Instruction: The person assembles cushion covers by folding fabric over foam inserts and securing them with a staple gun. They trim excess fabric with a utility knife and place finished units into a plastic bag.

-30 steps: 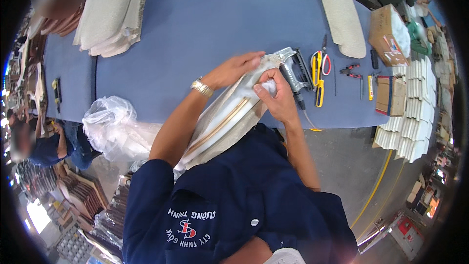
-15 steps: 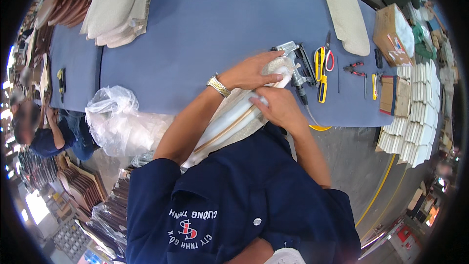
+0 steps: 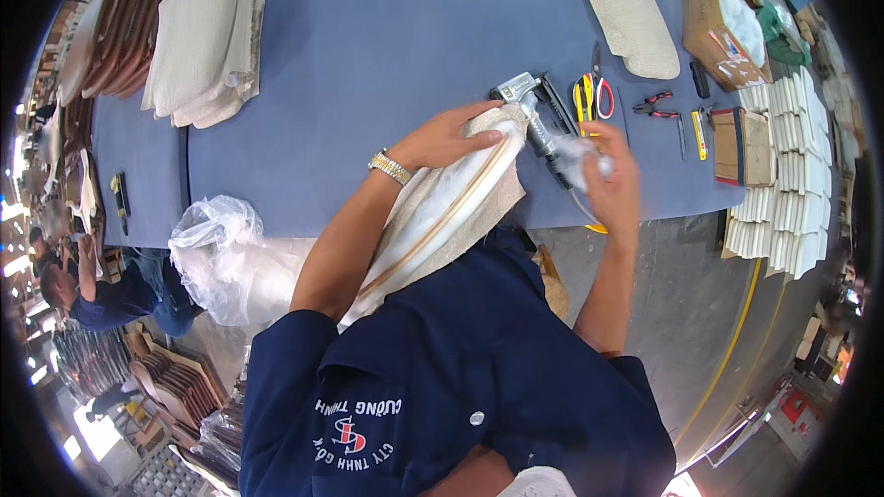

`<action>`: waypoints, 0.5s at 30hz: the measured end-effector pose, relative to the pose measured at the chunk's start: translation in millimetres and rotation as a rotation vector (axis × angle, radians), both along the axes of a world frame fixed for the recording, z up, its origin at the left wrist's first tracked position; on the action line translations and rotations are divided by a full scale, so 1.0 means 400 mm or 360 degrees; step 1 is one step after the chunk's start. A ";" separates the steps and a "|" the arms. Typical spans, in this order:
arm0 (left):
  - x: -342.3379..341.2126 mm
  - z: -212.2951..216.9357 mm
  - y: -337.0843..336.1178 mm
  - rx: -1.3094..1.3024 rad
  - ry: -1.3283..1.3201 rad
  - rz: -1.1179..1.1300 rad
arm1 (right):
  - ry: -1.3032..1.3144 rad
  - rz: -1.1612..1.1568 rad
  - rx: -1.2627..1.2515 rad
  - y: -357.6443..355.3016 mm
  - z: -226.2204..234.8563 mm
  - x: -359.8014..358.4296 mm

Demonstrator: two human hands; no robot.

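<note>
A long, curved padded piece [image 3: 419, 237] lies slantwise against my body at the table's near edge. It shows beige fabric, white wadding and a light brown strip along its length. My left hand [image 3: 453, 138], with a metal watch at the wrist, grips its far end between thumb and fingers. Off to the right, my right hand [image 3: 615, 179] is raised and pinches a tuft of white wadding [image 3: 576, 161], blurred by motion. Just past the piece's far end lies a silver staple gun [image 3: 529, 97] with a hose, partly behind the tuft.
Yellow-handled scissors [image 3: 586, 97], red-and-black pliers [image 3: 656, 106] and a yellow cutter [image 3: 699, 136] lie on the blue table [image 3: 387, 46]. Folded beige fabric [image 3: 201, 37] is at far left, crumpled clear plastic [image 3: 221, 230] at near left. A cardboard box [image 3: 718, 32] stands right. Another person [image 3: 101, 299] works at left.
My right hand has pulled away rightward from the padded piece with a tuft of wadding. My left hand stays on its end, and more of the wadding and strip shows.
</note>
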State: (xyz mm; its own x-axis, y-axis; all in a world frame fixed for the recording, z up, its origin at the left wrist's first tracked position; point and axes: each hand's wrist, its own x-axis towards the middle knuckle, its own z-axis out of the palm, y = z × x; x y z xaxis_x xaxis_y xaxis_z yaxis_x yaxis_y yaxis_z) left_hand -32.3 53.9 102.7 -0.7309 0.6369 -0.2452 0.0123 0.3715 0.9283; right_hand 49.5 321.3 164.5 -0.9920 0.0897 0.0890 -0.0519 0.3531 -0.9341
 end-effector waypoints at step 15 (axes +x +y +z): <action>0.316 0.113 -0.379 -0.0335 0.0139 0.0196 | 0.0344 0.0892 0.0487 -0.308 -0.048 -0.021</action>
